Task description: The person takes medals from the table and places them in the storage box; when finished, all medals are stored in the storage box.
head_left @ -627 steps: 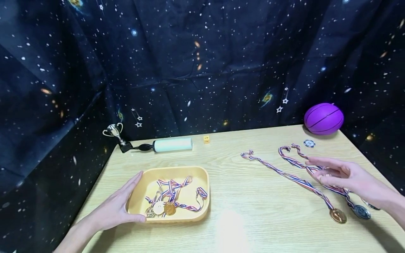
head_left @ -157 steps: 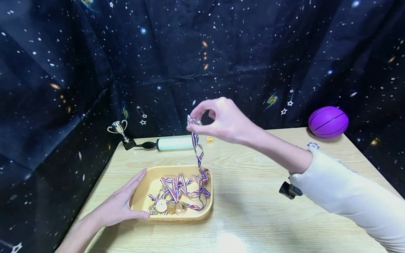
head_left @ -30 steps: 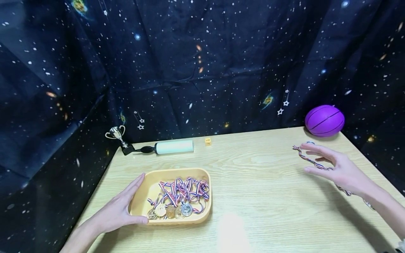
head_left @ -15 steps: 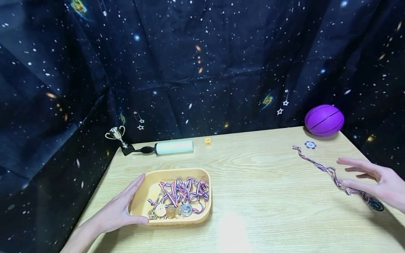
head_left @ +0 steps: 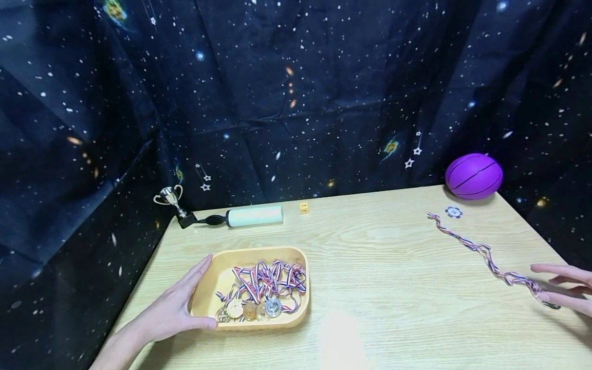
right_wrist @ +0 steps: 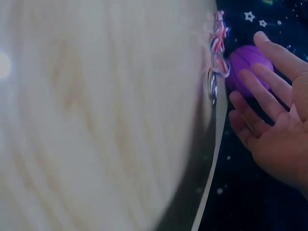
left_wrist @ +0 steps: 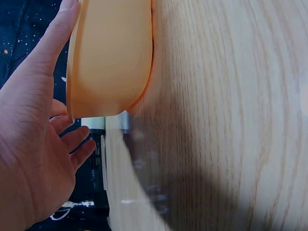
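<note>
In the head view my left hand is spread against the left end of a yellow plastic tub. Its thumb lies at the front rim and its fingers at the back corner. Several medals lie in the tub, a silver one among gold ones, with striped ribbons heaped behind. At the right table edge my right hand, partly out of frame, hovers with fingers extended beside a lone medal. That medal's red, white and blue ribbon trails back across the table. The right wrist view shows the fingers apart from the medal.
A purple ball and a poker chip are at the back right. Along the back left lie a small trophy cup, a pale green hand pump and a yellow die. A dark star-patterned cloth hangs behind.
Since the oldest frame, medals from the right have come into the tub, leaving one outside. In the last second my right hand moved right and nearer, to that medal. My left hand stayed put.
</note>
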The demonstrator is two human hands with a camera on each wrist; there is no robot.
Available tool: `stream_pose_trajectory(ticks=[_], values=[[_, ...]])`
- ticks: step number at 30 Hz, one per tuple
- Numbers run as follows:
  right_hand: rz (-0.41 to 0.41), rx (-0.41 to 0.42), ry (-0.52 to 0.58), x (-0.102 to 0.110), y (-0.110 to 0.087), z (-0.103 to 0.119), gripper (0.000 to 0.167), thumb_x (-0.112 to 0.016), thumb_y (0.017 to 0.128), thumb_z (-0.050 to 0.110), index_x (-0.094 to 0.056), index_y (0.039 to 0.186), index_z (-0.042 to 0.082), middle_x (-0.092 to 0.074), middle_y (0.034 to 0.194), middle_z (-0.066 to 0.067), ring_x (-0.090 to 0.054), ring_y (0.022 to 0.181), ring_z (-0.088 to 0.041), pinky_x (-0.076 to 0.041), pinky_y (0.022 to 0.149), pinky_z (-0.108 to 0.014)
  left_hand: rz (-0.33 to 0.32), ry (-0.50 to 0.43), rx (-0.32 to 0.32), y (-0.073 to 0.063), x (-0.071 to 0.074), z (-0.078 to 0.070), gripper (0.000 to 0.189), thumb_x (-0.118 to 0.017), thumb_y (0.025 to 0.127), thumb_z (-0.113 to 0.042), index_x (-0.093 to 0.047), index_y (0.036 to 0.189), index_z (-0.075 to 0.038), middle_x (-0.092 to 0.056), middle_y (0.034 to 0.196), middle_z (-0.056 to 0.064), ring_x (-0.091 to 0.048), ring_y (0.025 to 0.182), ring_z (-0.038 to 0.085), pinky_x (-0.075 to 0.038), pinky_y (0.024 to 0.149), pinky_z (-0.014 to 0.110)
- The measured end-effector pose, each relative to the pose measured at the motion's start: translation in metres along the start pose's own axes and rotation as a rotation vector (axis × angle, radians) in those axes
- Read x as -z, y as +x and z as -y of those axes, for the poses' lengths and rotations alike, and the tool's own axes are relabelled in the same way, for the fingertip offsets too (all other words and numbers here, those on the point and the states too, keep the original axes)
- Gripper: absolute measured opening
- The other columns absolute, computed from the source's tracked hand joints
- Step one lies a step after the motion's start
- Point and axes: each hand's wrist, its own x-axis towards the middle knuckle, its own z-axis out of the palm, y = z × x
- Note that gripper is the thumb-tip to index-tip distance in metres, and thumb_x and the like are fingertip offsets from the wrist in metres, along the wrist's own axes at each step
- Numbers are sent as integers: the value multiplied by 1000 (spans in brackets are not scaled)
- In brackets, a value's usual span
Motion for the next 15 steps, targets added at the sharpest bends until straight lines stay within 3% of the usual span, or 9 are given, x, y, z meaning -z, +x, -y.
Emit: stream_pose_trajectory(ticks=[5, 9, 15], values=[[-26, 110, 76, -5, -13, -30, 87, -84, 59, -25, -77, 130, 26, -62, 113, 34, -50, 80, 11, -37, 46, -19, 0, 0, 6, -1, 0, -1, 138, -91, 71, -65, -12, 173, -16, -20, 176, 14, -31, 155, 43, -8, 111, 5], [-45, 198, 74, -10, -21, -40, 93, -81, 51, -28, -77, 129, 22, -63, 112, 31, -43, 70, 4, -31, 46, -20, 1, -5, 5, -1, 1, -1, 138, -91, 71, -65, -13, 172, -13, -21, 175, 15, -31, 154, 44, -7, 109, 3], [-70, 213, 70, -13, -27, -45, 93, -77, 49, -28, -78, 127, 23, -60, 111, 28, -39, 71, 2, -27, 47, -23, 3, -6, 10, 0, 0, 0, 137, -91, 72, -64, -13, 172, -13, -20, 176, 14, -30, 155, 43, -8, 111, 5]])
